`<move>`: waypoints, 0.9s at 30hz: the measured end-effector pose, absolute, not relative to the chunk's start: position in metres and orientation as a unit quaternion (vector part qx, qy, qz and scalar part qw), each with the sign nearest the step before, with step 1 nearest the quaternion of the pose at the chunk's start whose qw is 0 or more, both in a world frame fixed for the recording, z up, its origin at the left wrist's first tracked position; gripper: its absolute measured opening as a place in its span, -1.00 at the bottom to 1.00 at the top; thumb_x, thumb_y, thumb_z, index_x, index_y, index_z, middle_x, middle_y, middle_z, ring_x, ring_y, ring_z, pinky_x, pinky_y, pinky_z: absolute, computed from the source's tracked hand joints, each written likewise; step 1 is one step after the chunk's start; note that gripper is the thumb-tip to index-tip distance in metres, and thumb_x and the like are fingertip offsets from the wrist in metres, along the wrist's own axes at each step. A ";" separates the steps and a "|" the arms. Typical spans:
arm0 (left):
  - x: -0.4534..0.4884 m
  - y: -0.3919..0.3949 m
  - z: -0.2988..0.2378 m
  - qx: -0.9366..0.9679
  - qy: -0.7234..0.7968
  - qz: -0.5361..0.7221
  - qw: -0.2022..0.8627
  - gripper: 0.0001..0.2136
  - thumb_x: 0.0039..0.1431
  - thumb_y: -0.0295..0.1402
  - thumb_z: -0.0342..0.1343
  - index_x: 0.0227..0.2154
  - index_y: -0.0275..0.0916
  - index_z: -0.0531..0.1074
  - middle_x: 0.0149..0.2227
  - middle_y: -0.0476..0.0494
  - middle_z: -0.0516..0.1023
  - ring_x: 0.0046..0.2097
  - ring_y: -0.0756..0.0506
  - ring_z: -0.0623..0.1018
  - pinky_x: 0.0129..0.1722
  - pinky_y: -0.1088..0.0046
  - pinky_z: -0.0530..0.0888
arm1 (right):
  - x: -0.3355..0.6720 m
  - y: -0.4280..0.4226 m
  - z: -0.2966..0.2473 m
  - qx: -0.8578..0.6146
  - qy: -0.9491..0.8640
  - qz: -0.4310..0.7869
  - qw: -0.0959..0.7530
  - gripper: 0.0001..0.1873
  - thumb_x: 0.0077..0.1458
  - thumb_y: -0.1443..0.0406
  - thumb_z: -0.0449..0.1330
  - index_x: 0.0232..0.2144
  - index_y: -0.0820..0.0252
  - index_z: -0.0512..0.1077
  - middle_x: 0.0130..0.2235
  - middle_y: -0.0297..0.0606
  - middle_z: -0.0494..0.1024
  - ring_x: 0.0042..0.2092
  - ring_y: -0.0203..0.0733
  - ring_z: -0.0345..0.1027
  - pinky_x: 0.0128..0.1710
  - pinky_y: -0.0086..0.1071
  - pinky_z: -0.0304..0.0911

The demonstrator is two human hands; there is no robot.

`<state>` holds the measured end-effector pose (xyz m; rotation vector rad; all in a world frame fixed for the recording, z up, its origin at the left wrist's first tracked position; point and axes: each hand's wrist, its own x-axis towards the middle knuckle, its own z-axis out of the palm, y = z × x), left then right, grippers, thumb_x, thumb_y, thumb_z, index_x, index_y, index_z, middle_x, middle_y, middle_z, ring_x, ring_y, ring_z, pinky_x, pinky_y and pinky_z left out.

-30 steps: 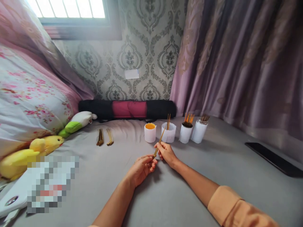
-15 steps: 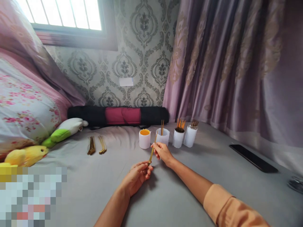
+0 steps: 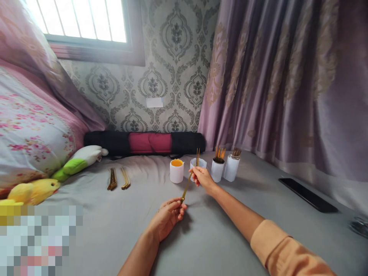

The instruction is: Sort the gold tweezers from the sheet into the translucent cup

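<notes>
My left hand (image 3: 168,215) is closed in a pinch round the lower end of a slim gold-coloured stick-like tool (image 3: 186,188), which slants up and to the right. At its upper end my right hand (image 3: 203,178) pinches it with thumb and fingertips, hiding the tip. Just behind the right hand stands a wide whitish cup (image 3: 202,164) with a couple of thin sticks (image 3: 198,154) in it. Left of that is a white cup (image 3: 176,176) with an orange inside. Two small bundles of bent gold-coloured pieces, one darker (image 3: 112,179) and one lighter (image 3: 125,178), lie farther left.
Right of the hands stand two white-wrapped containers, one with orange sticks (image 3: 217,172), the other with brown ones (image 3: 230,172). A black phone (image 3: 307,194) lies at right. Plush toys (image 3: 34,191) sit at left, and a black-and-red roll (image 3: 149,143) lies along the wall.
My right hand has slid up and away along the tool, now covering its upper tip. My left hand keeps its hold. The view has shifted slightly.
</notes>
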<state>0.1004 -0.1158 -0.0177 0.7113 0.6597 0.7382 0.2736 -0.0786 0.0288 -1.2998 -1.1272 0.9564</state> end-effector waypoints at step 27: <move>0.101 -0.116 -0.014 0.318 0.317 0.357 0.819 -0.85 0.02 -0.57 0.00 -0.29 -0.38 0.28 -0.45 -0.20 0.47 -0.51 0.06 0.44 -0.49 0.56 0.38 | 0.301 -0.066 0.063 -0.581 -0.495 0.353 0.541 -0.79 0.03 0.25 0.05 -0.50 0.28 0.36 -0.58 -0.37 0.37 -0.69 -0.51 0.07 -0.79 -0.60 -0.04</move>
